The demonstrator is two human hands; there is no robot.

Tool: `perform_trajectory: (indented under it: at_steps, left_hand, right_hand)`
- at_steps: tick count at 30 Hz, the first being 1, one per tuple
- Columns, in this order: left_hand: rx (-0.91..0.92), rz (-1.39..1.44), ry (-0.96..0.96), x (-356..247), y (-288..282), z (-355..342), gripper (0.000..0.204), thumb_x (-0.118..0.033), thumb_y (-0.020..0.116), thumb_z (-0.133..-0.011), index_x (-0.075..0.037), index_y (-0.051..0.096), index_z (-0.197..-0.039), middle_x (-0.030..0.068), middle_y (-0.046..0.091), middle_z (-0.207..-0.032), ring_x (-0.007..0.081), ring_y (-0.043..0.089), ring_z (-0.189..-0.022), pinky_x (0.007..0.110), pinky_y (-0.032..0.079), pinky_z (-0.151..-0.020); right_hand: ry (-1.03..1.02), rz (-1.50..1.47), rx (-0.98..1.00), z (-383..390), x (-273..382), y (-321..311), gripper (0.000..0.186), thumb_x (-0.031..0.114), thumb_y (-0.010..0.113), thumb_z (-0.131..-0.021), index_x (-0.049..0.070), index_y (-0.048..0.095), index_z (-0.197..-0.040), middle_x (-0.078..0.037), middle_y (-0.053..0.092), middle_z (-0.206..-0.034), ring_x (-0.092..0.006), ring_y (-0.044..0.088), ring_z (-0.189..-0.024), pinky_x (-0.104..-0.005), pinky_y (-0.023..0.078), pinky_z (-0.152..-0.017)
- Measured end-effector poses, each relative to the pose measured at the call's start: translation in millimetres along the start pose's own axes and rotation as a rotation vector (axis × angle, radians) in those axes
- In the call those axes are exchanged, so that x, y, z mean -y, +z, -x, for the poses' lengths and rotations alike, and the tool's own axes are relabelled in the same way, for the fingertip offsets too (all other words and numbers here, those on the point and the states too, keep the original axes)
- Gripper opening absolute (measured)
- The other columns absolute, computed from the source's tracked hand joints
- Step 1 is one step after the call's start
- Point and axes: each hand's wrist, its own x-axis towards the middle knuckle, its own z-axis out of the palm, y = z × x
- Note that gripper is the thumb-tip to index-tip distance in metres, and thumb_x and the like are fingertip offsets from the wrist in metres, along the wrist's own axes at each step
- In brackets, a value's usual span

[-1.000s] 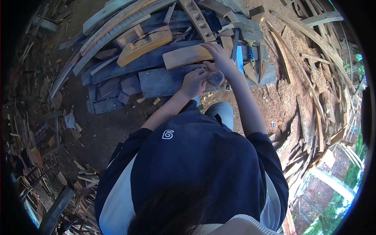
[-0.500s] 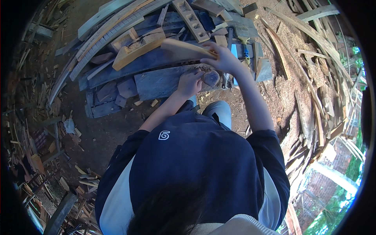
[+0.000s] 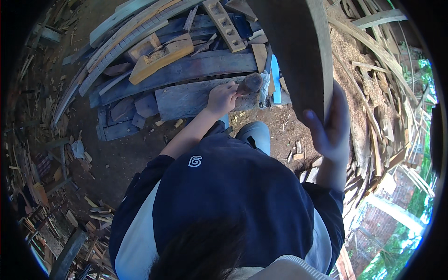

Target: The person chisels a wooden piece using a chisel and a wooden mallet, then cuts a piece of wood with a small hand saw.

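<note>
The right hand grips a wooden board by its near end, raised over the plank bench's right side; the left hand is closed around what seems a round-headed mallet. I'd hold that board firmly against tilting.

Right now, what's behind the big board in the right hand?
Past the left edge of the wooden board, a flat blue strip shows; past its right, wood shavings. What lies directly behind is covered, so I can't tell.

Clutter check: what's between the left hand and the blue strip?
In the head view, a round brownish block, then a crumpled whitish thing, lie between the left hand and the blue strip.
</note>
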Motion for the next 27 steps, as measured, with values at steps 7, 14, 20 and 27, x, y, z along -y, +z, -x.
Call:
perform_trajectory:
  at_steps: [7,14,20,27]
  left_hand:
    - [-0.007,-0.042,0.007,4,4,2,0.017,-0.012,0.068,-0.079,-0.01,0.058,-0.094,0.0058,0.058,-0.083,0.0306,0.064,-0.077,0.042,0.051,-0.066]
    - [0.012,-0.019,0.007,0,3,-2,0.017,-0.015,0.068,-0.082,-0.01,0.058,-0.094,0.0057,0.058,-0.085,0.0307,0.064,-0.078,0.042,0.051,-0.067]
    - [-0.03,-0.029,0.004,7,7,4,0.016,-0.018,0.067,-0.084,-0.011,0.059,-0.096,0.0061,0.059,-0.087,0.0303,0.064,-0.078,0.042,0.051,-0.067]
    - [-0.048,-0.008,0.021,4,8,0,0.016,-0.018,0.068,-0.084,-0.011,0.059,-0.096,0.0066,0.06,-0.088,0.0307,0.064,-0.078,0.042,0.051,-0.068]
  right_hand:
    - [0.225,0.117,0.292,-3,28,-17,0.06,0.003,0.067,-0.084,0.006,0.045,-0.139,-0.023,0.068,-0.094,-0.0408,0.07,-0.085,-0.0411,0.053,-0.072]
    - [0.158,0.173,0.153,5,41,0,0.059,0.002,0.065,-0.085,0.005,0.043,-0.139,-0.027,0.066,-0.103,-0.0446,0.067,-0.096,-0.0424,0.053,-0.08]
    - [0.276,0.055,0.296,-3,46,-8,0.058,0.002,0.065,-0.086,0.001,0.043,-0.139,-0.029,0.066,-0.1,-0.0413,0.069,-0.095,-0.0404,0.053,-0.08]
    - [0.364,0.099,0.356,-9,47,-6,0.059,0.003,0.063,-0.088,-0.005,0.04,-0.141,-0.025,0.066,-0.106,-0.028,0.067,-0.103,-0.0357,0.048,-0.092]
